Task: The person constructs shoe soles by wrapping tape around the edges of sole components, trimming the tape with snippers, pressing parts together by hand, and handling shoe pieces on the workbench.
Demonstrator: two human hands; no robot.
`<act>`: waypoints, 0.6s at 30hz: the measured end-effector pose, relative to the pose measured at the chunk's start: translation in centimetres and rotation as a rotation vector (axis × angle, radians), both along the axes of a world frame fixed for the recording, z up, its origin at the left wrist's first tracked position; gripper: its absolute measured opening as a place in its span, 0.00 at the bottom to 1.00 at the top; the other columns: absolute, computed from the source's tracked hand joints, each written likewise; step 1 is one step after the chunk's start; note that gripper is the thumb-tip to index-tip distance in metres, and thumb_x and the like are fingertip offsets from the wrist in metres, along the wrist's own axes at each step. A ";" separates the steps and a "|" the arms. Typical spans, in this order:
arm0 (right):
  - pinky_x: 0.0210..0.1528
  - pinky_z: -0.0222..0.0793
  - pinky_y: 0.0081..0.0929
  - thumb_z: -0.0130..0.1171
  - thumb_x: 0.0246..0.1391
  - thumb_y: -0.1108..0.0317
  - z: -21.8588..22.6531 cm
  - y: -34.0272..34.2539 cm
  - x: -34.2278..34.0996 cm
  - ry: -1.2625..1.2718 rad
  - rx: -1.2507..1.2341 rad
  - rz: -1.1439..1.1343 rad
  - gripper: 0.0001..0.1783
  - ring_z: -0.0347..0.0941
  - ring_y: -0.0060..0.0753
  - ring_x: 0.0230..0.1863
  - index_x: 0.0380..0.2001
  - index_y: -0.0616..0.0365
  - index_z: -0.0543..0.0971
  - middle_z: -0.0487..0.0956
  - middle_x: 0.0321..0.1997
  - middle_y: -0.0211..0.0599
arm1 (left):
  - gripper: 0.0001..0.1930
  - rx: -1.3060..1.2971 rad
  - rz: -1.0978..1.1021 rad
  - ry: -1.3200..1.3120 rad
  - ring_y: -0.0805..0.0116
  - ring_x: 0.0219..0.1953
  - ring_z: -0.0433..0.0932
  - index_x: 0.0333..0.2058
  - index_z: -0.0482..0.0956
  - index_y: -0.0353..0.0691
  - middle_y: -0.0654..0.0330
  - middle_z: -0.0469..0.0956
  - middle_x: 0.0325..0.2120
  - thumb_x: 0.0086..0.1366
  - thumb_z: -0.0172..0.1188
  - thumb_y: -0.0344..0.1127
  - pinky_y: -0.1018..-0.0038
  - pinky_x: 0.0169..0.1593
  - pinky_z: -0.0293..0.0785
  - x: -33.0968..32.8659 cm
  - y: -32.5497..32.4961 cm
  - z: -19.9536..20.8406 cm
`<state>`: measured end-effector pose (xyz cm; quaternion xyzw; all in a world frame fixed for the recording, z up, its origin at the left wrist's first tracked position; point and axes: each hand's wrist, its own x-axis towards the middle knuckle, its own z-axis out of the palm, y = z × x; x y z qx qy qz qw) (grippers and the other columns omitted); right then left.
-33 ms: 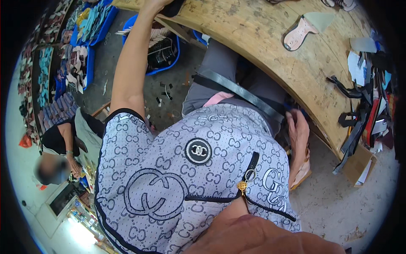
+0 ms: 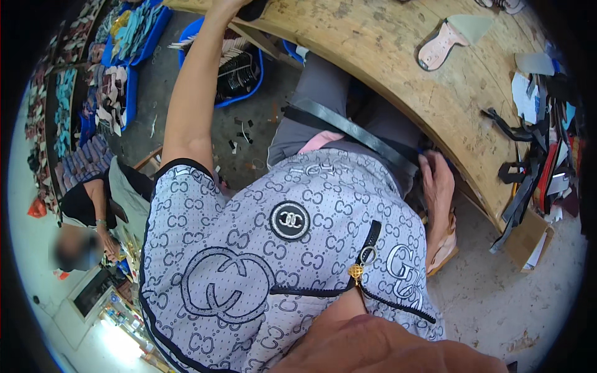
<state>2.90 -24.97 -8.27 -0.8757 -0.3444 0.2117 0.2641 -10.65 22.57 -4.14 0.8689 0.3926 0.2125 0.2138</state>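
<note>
My left arm reaches up to the wooden table, where my left hand (image 2: 229, 4) is cut off by the upper edge and its fingers are out of sight. Against it lies a black piece (image 2: 253, 10), its kind unclear. On the right, my right hand (image 2: 439, 180) hangs beside my thigh below the table edge. Its fingers are loosely bent and a little apart, with nothing seen in them. Nearest to them are a shiny grey strip (image 2: 354, 130) and a black strip (image 2: 305, 117) across my lap. A pink insole (image 2: 438, 50) with a translucent flap lies on the table.
The wooden table (image 2: 354, 43) curves along the front. Strips and scraps (image 2: 538, 137) hang at its right end above a cardboard box (image 2: 525, 244). Blue baskets (image 2: 247, 96) of shoe parts stand at the left. Another person (image 2: 93, 199) works at the far left.
My right hand has shifted slightly, its fingers a little higher beside my thigh. The view has moved a little. My left arm stays stretched to the table.
</note>
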 end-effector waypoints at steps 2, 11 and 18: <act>0.38 0.69 0.33 0.56 0.56 0.64 -0.5 2.2 -0.4 0.002 0.094 0.016 0.12 0.75 0.49 0.36 0.38 0.61 0.76 0.78 0.35 0.48 | 0.36 0.099 0.060 -0.041 0.43 0.52 0.71 0.54 0.66 0.29 0.39 0.73 0.48 0.54 0.64 0.50 0.62 0.53 0.66 0.0 -1.5 -1.3; 0.38 0.70 0.33 0.58 0.54 0.59 -3.3 6.2 -4.3 0.111 0.072 0.207 0.17 0.76 0.46 0.37 0.40 0.60 0.78 0.77 0.38 0.45 | 0.36 -0.901 0.433 -0.113 0.62 0.41 0.72 0.47 0.73 0.33 0.52 0.74 0.38 0.62 0.46 0.66 0.67 0.43 0.68 -16.3 -15.5 -17.7; 0.47 0.69 0.38 0.60 0.51 0.56 -8.0 6.9 -5.0 0.096 0.010 0.496 0.22 0.73 0.51 0.46 0.44 0.60 0.76 0.76 0.46 0.45 | 0.19 -1.453 0.521 -0.904 0.65 0.51 0.72 0.46 0.74 0.38 0.58 0.76 0.44 0.63 0.59 0.47 0.65 0.59 0.64 -15.0 -17.1 -27.0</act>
